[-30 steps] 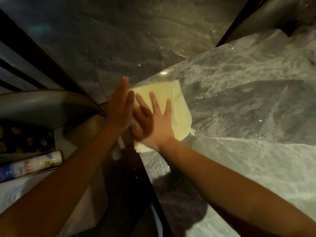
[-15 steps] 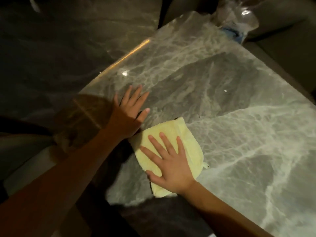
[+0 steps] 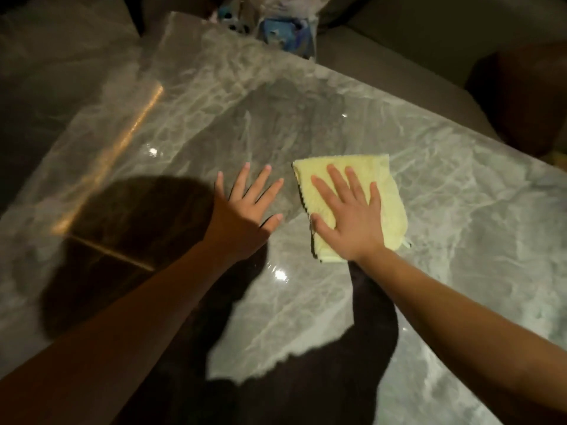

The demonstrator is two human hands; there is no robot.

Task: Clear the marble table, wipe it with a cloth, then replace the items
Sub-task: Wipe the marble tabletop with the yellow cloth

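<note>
A folded pale yellow cloth [image 3: 379, 176] lies flat on the grey marble table [image 3: 460, 234], near its middle. My right hand [image 3: 349, 216] presses down on the cloth with fingers spread, palm covering its lower part. My left hand [image 3: 245, 210] rests flat on the bare marble just left of the cloth, fingers apart and holding nothing. A small gap separates the two hands. Dark shadows of my arms and head fall across the near part of the tabletop.
Beyond the table's far edge sit clear plastic bags with blue items [image 3: 288, 29]. A grey sofa cushion [image 3: 399, 53] runs along the far right side. Dark glossy floor [image 3: 46, 96] lies off the table's left edge.
My right hand has slid the cloth from the table's left edge rightward toward the middle. My left hand followed onto the marble, and the view swung over the table.
</note>
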